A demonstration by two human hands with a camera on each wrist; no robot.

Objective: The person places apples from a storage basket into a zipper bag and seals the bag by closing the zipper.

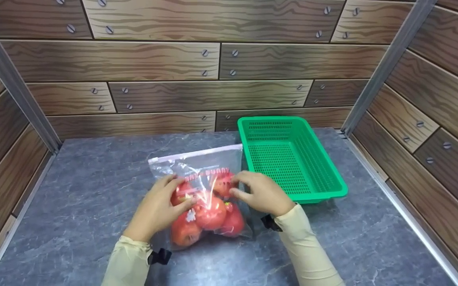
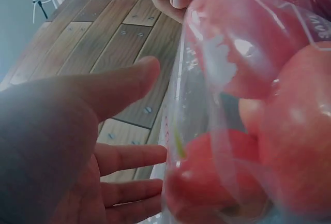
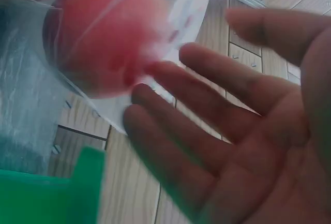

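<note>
A clear zip bag (image 1: 181,163) with a pale pink top strip and red print lies on the grey table. Several red, apple-like fruits (image 1: 211,213) fill its lower part. At the bag's left side is my left hand (image 1: 155,208), its fingertips at the plastic and its thumb reaching over the front. My right hand (image 1: 266,193) is at the right side, fingertips close to one fruit's upper edge. In the right wrist view its fingers (image 3: 207,100) spread out loosely, with the thumb apart. The left wrist view shows the left thumb and fingers likewise extended beside the plastic.
A green perforated plastic basket (image 1: 324,159) stands right behind the bag, near the right hand. Wood-patterned panels (image 1: 165,59) wall the grey table (image 1: 94,171) at the back and both sides.
</note>
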